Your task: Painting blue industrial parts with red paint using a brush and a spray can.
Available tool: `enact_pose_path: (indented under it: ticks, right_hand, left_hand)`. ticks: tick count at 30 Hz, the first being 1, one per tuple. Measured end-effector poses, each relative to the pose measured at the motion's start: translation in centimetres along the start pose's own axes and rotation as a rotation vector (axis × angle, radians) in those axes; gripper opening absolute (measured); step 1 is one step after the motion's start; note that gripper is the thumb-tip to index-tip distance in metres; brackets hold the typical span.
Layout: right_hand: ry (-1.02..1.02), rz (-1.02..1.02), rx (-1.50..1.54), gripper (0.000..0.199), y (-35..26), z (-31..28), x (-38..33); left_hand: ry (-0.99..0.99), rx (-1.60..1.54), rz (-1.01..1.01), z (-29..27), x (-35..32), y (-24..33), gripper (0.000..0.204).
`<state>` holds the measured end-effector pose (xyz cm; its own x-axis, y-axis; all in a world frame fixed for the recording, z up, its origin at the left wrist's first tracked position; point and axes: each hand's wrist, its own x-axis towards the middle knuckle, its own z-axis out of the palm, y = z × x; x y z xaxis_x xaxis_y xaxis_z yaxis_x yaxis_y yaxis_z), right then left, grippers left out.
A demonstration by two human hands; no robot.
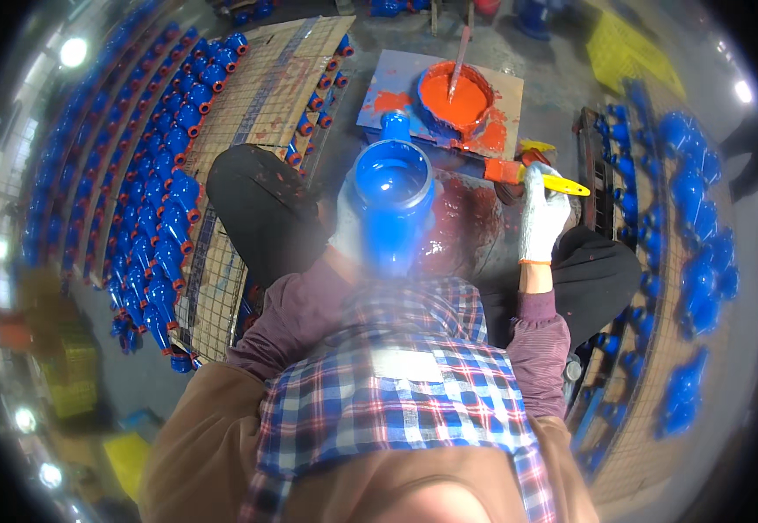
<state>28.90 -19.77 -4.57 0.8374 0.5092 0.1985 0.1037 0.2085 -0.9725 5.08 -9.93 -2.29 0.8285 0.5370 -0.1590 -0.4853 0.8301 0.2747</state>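
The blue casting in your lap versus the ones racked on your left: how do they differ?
The blue casting in the lap looks far larger and is all blue, open mouth facing up; the racked castings look small, lie in rows and carry orange-red ends. The lap casting is single, the racked ones many. Both share glossy blue paint.

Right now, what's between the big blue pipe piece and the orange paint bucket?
In the head view, only a smaller blue fitting sits between the blue pipe piece and the paint bucket.

Glossy wet-painted blue valve body (392, 196), knitted cloth glove (542, 218), rough cardboard sheets (257, 105)
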Motion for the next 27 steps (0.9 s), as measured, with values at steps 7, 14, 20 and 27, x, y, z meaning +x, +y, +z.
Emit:
enact_pose_path:
  ticks: [7,14,20,27]
  right_hand:
    - [-0.022,0.132,0.05,0.021,-0.2,-0.6,0.3]
    - [-0.179,0.466,0.841,0.028,1.0,-1.9,1.0]
    - [-0.098,0.509,0.756,0.032,-1.0,-0.1,1.6]
    - [-0.059,0.252,-0.068,0.027,-1.4,3.0,5.3]
  left_hand:
    - [-0.01,-0.089,-0.094,-0.2,0.2,1.1,0.087]
    - [0.01,0.212,-0.051,2.0,4.2,7.7,0.088]
    - [0.136,0.512,0.234,1.7,8.5,12.7,0.086]
    - [0.19,0.067,0.069,1.4,8.4,13.2,0.097]
